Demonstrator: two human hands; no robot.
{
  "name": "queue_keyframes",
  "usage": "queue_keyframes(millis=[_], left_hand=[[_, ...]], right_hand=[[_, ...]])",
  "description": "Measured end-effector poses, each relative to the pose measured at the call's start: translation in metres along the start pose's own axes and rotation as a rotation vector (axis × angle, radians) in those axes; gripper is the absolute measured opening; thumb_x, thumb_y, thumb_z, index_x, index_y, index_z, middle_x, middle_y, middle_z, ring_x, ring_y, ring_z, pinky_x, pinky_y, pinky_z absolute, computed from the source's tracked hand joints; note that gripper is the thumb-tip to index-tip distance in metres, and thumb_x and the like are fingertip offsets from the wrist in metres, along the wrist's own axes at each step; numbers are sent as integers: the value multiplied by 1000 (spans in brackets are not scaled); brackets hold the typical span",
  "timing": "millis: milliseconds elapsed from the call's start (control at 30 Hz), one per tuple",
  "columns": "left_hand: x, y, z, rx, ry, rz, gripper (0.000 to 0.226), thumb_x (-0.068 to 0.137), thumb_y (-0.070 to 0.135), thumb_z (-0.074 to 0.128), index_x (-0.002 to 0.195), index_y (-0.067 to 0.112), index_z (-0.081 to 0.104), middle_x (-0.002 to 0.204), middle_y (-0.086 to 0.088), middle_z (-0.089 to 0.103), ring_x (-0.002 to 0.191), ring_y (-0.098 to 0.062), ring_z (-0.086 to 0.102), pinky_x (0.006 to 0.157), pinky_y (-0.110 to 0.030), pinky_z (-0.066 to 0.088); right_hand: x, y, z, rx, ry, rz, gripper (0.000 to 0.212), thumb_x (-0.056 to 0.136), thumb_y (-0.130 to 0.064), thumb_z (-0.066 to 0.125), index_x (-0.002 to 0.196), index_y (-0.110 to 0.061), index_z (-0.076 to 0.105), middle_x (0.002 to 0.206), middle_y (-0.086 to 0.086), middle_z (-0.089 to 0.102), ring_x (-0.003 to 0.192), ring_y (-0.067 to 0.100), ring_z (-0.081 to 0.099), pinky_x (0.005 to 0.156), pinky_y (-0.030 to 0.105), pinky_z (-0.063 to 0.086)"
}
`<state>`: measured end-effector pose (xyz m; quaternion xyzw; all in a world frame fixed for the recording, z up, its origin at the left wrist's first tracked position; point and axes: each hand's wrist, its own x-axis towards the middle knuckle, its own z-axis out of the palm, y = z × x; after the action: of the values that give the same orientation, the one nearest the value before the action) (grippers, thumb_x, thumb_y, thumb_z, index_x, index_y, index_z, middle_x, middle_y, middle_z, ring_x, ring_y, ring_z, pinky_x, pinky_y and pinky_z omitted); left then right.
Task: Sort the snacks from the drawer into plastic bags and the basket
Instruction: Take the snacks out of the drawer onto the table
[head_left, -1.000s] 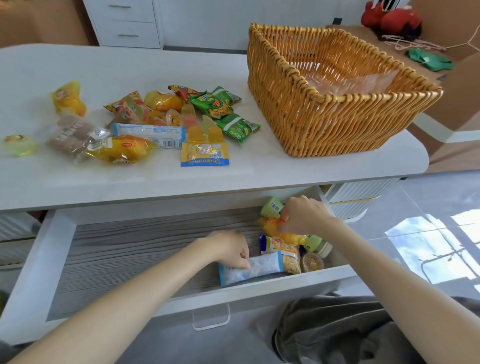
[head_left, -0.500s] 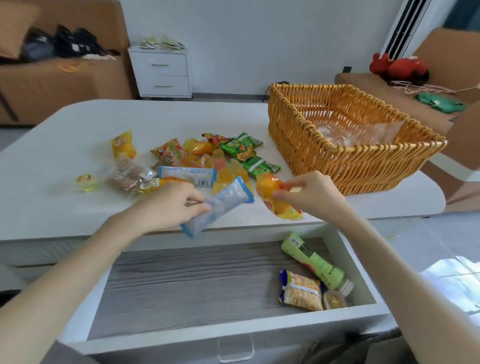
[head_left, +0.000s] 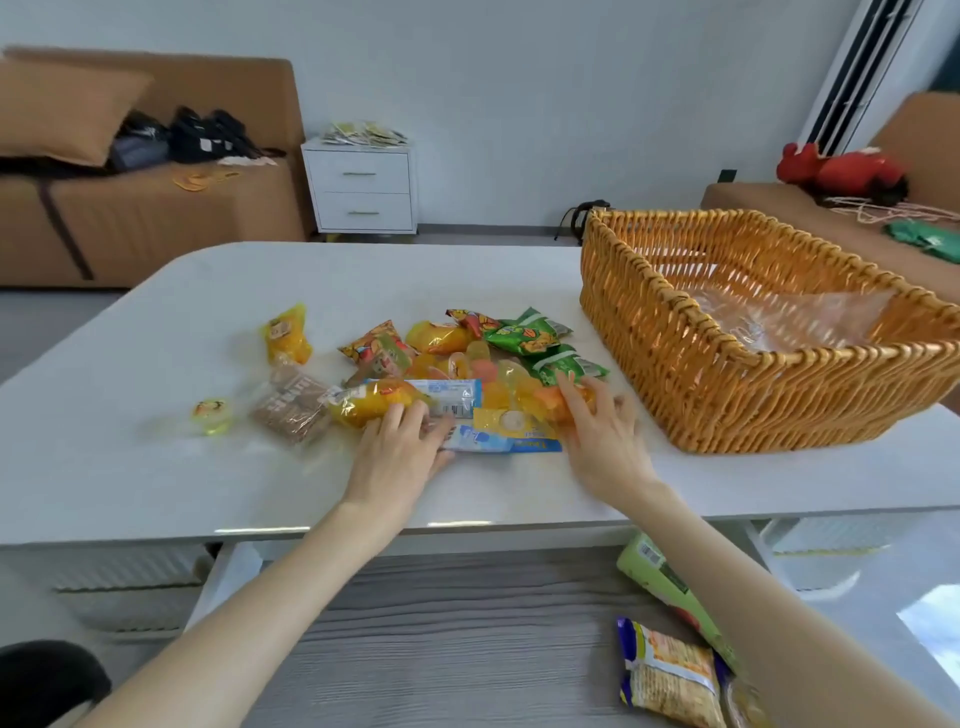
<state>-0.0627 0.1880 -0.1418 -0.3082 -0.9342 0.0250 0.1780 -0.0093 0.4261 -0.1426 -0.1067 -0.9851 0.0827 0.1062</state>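
A heap of snack packets lies on the white table. My left hand rests with straight fingers on a pale blue packet at the heap's front edge. My right hand lies spread over an orange packet beside the green packets. The wicker basket stands at the right with clear plastic bags inside. In the open drawer below lie a green bottle and a yellow cracker packet.
A lone yellow jelly cup and a brown biscuit packet lie left of the heap. Behind the table stand a white nightstand and a brown sofa. A red plush toy sits at the far right.
Both hands carried the pale blue packet and the orange packet up from the drawer and set them on the table by the heap; the fingers have opened over them.
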Motion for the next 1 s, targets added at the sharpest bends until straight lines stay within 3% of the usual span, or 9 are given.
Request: queue_keyframes(millis=[100,200,267,400,533,667,767,900,1000], left_hand=[[14,6,4,-123,-94,-87,64,93,54,27,148,21,33,133,-12,40,104,-29,42,85,-40,41],[23,10,5,-270,-169,-168,58,100,47,20,153,32,0,155,-3,4,131,-31,17,108,-46,19],[24,10,4,-340,-157,-171,57,101,43,23,152,35,-3,157,1,0,136,-29,9,112,-46,11],[12,4,-1,-353,-138,-151,66,99,42,37,151,35,-4,157,5,6,136,-24,11,110,-41,12],[-2,5,-12,-390,-110,-178,78,96,45,45,151,30,-8,159,5,4,140,-23,9,111,-42,12],[-18,5,-33,-409,-71,-179,77,96,44,47,153,27,-2,160,7,3,140,-24,9,110,-44,13],[-29,18,-49,-416,34,-91,69,96,37,50,152,24,14,156,4,21,137,-24,21,107,-40,19],[-40,58,-62,-514,161,90,51,93,23,59,141,19,44,135,0,51,121,-23,42,101,-39,33],[-48,91,-59,-592,106,178,37,93,23,59,130,21,56,120,4,54,112,-16,47,95,-32,40]], right_hand=[[13,2,5,39,-52,11,72,96,-17,38,153,-31,-2,158,2,-1,135,40,14,107,56,23],[20,5,5,48,-108,23,71,98,-22,35,152,-34,-9,159,-2,-11,142,37,3,111,58,15],[18,6,-1,39,-102,24,69,98,-23,35,152,-35,-7,160,-3,-11,144,34,-3,112,58,11],[5,3,-14,3,12,-66,66,96,-17,38,154,-31,8,161,-3,4,147,29,-3,115,54,8],[-16,-4,-29,89,98,-141,63,92,-8,46,151,-21,27,157,2,23,145,27,9,114,49,19],[-46,-7,-52,151,211,-241,52,88,-6,54,138,-17,48,139,4,49,126,29,37,100,46,40],[-70,-3,-70,156,220,-251,33,93,-15,52,125,-20,59,118,-4,60,110,19,51,77,34,47],[-99,22,-84,193,23,-97,20,97,-26,47,111,-29,61,91,-21,57,78,10,63,57,24,45],[-120,48,-81,162,-119,15,18,95,-26,48,106,-28,61,89,-19,60,77,10,64,58,23,46]])
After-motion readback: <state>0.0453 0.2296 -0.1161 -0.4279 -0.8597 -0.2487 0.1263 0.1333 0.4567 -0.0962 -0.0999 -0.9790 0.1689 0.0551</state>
